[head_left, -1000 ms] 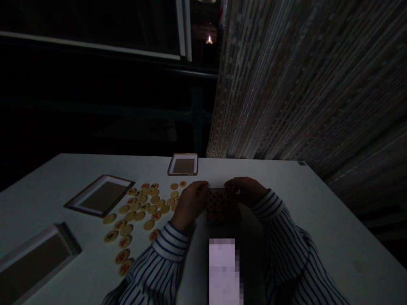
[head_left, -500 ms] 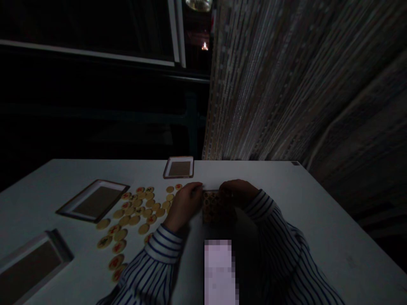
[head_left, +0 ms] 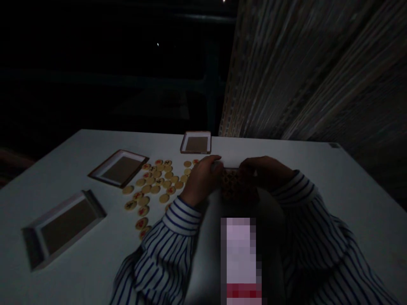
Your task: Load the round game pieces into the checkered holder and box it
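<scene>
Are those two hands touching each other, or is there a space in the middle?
Apart. The head view shows a gap between the left hand and the right hand, with white tabletop and part of the dark box visible in between.

The box (head_left: 240,195) was small, dark and reddish brown, roughly rectangular in outline, and sat on the pale surface (head_left: 321,169) between the two hands (head_left: 201,180). Round pieces (head_left: 228,179) showed inside it, packed close together in rows, clearest toward the far left. Its near part was deep in shadow, fingers covered its far right corner, and any marks on the pieces were too dim to read.
</scene>
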Tool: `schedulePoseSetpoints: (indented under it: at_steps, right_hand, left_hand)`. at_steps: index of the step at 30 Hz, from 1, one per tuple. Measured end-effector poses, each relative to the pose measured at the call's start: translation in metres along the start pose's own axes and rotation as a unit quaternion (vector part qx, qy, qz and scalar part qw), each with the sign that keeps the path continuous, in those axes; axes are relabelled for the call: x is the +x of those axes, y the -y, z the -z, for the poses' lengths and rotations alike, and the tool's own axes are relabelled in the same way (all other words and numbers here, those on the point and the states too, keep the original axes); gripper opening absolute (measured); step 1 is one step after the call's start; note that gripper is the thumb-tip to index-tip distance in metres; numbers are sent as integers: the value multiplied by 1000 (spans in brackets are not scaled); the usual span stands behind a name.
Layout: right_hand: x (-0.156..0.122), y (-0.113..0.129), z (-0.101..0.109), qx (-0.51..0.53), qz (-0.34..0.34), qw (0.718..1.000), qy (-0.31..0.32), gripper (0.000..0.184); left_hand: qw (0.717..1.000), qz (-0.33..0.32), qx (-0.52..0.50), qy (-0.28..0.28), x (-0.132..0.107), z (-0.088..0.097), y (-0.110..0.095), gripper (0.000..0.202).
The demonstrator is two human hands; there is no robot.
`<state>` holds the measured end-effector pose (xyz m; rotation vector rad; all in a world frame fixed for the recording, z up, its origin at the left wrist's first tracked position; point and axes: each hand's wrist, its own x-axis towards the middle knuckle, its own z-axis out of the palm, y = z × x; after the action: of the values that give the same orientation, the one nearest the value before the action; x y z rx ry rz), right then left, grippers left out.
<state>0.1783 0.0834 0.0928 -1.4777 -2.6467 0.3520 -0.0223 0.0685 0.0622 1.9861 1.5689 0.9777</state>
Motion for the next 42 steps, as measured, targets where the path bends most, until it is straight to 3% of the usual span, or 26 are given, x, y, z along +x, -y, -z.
schedulePoseSetpoints:
  at_steps: [5, 7, 9, 16, 20, 25, 30, 37, 42]
  right_hand:
    - [-11, -12, 10, 30, 22, 999, -15, 18]
    - [-16, -17, 14, 13, -8, 998, -67, 18]
    - [-17, -23, 15, 13, -11, 998, -68, 18]
    - [-2, -22, -1, 30, 8, 999, -19, 18]
    - [3, -13, -4, 21, -21, 999, 27, 19]
    - [7, -10, -7, 9, -40, 996, 79, 25]
    - [8, -11, -11, -14, -63, 994, 83, 23]
    - [10, -7, -12, -67, -52, 993, 81, 24]
    - [15, -7, -16, -111, -30, 987, 115, 27]
  left_hand:
    - [1000, 28, -5, -8, 2, 18, 10, 38]
    - [999, 35, -15, -20, 5, 21, 17, 38]
    - [998, 37, -30, -32, 9, 19, 21, 38]
    - [999, 27, -15, 30, 12, -8, 13, 36]
    - [999, 17, -3, 50, 7, -16, 10, 34]
    - [997, 21, -4, 80, 5, -19, 11, 35]
    - [996, 6, -6, 91, 4, -21, 14, 36]
    - [995, -9, 38, 92, 3, -22, 17, 36]
    - [991, -5, 75, 112, 4, -22, 18, 37]
